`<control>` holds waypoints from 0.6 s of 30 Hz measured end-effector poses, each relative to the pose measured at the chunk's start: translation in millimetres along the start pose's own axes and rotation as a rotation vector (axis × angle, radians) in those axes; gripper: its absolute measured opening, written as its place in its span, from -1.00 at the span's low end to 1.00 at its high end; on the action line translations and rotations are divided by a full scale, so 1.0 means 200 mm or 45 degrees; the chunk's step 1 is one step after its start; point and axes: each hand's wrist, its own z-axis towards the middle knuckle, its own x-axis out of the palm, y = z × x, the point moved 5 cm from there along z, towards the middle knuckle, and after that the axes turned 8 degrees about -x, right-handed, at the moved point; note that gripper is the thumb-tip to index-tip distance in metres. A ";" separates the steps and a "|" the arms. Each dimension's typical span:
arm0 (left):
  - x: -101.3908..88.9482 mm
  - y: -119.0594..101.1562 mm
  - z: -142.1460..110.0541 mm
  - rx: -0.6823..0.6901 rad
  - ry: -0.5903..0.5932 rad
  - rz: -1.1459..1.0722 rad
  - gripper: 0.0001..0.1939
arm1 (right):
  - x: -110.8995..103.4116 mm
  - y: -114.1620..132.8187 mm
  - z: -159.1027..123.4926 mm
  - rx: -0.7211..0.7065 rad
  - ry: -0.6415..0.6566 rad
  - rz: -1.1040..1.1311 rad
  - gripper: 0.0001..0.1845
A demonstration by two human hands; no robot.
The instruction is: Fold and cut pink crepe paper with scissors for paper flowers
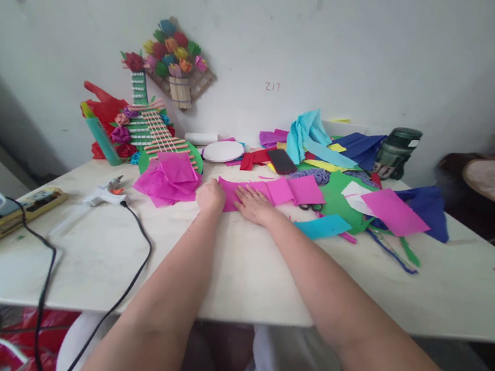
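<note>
I see a long, pale white table (256, 285) pushed up near a plain, pale wall (386, 51). A bright pink strip of thin paper (280, 191) lies across the middle of the table. My left hand (210, 196) is curled up at its left end; I can't tell if it pinches the paper. My right hand (253, 205) lies flat on the strip, fingers spread. Near the left hand sits a crumpled pink paper pile (168, 180). Further left are a white glue gun with a black cord (105, 195) and a long yellow power strip (6, 225). At the back right stands a dark green bottle (397, 154). Bright paper flowers (174, 49) hang on the wall.
</note>
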 end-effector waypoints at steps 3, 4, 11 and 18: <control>0.00 0.01 0.00 -0.008 -0.001 -0.047 -0.68 | -0.01 0.00 -0.01 0.014 0.002 -0.004 -0.34; -0.01 0.01 0.00 -0.006 0.000 -0.062 -0.67 | -0.01 0.01 -0.01 0.015 0.001 -0.008 -0.34; -0.03 0.00 0.00 -0.026 0.121 -0.077 -0.43 | -0.01 0.01 -0.01 0.000 -0.018 -0.022 -0.32; -0.06 -0.03 -0.03 -0.075 0.321 -0.039 -0.32 | -0.03 0.03 -0.04 -0.005 -0.017 0.012 -0.32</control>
